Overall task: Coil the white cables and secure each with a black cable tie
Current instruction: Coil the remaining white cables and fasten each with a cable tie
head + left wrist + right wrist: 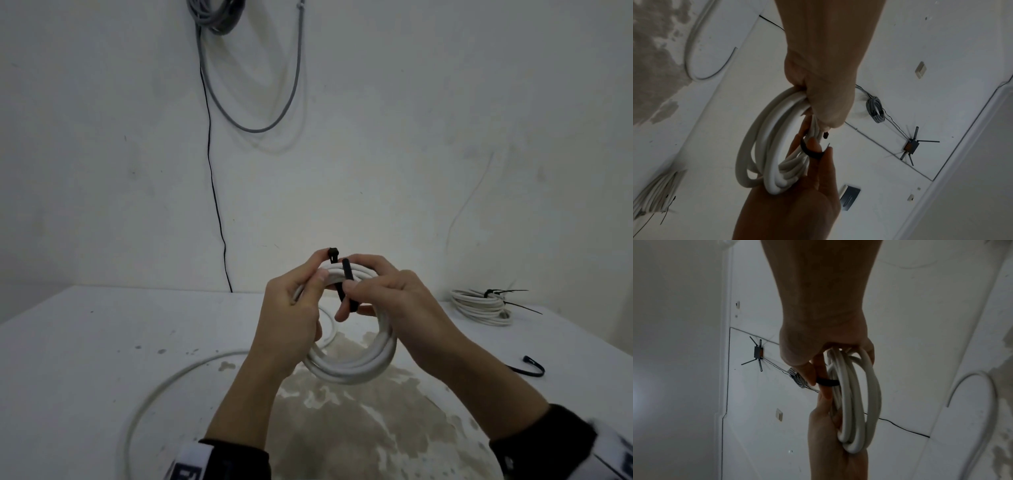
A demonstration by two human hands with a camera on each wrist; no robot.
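I am holding the white cable coil (352, 356) up in the air over the middle of the bench (85, 342), both hands meeting at its top arc. My left hand (294, 322) is gripping the bundled turns, its thumb and forefinger pinching the head end of the black cable tie (345, 284), whose square head is sticking up just above my fingertips. My right hand (394, 301) is pinching the tie's strap between thumb and forefinger, the remaining fingers curling behind the coil.

The relation that matters: the strap is running across the bundle, at right angles to the turns, with its head on the far upper side by my left hand and the strap coming down the near side into my right. The right hand is the nearer one to the free end, so I judge that hand should carry the tail around under the bundle and up toward the head.

The strap's tip is hidden behind my right fingers, so I cannot tell how much tail is left or whether it has entered the head. A loose run of white cable (164, 387) is curving on the bench toward the left front edge; my left arm is covering where it leads. A finished coil (479, 305) with ties is lying near the right rear corner.
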